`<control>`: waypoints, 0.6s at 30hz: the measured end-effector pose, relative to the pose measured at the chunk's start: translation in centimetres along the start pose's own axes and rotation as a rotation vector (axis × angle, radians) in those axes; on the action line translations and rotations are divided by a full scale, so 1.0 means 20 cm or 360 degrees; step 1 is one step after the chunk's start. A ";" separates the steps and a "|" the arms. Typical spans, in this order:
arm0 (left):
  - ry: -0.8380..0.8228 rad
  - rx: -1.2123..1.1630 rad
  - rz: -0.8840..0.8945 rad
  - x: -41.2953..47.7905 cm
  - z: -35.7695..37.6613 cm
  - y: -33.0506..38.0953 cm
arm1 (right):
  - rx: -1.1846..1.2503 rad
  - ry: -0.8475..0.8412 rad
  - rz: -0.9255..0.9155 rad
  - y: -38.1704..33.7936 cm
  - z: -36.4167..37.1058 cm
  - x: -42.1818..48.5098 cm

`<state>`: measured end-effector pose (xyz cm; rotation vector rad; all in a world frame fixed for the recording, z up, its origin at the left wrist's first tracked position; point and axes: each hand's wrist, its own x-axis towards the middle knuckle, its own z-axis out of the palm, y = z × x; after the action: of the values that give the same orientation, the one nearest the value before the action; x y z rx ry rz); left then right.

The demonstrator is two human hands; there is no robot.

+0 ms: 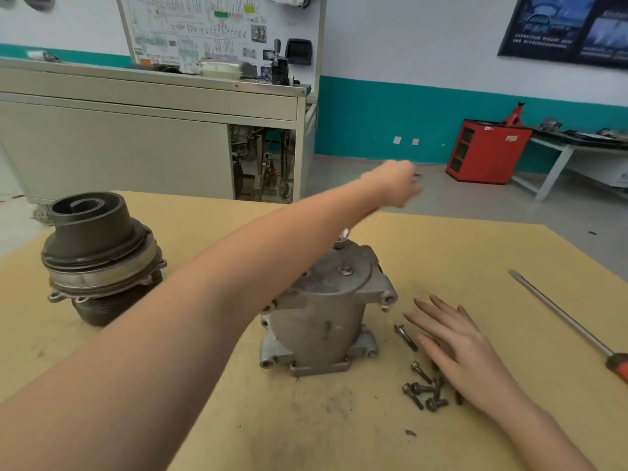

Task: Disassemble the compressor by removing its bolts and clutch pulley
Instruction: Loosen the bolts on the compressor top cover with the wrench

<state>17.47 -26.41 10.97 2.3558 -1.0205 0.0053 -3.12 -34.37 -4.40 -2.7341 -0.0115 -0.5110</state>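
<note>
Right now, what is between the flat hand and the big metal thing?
A loose bolt lies between the right hand and the compressor housing, as the head view shows.

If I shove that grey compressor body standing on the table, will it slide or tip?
Probably heavy: the compressor body looks like thick cast metal. It stands on end on a wide lugged base, so it would likely slide rather than tip. Its metal looks grimy, so maybe slippery to lift.

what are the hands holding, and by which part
Right hand lies flat by the bolts, holding nothing. Left hand is too blurred to tell.
</note>
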 end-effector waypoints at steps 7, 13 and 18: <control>0.0360 -0.0305 -0.0699 -0.14 -0.25 -0.65 | 0.0811 0.0162 0.0208 -0.12 -0.03 0.04; 0.0575 -0.0074 -0.0568 -0.65 -0.39 -0.76 | 0.0957 0.0303 0.0128 -0.29 -0.06 0.13; 0.0478 0.0369 -0.0510 -0.99 -0.43 -0.57 | 0.0544 0.0241 0.0026 -0.34 -0.08 0.21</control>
<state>12.93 -2.45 8.20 2.6009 -0.5164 0.3622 -0.26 -28.86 0.87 -2.3564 -0.0351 -0.6458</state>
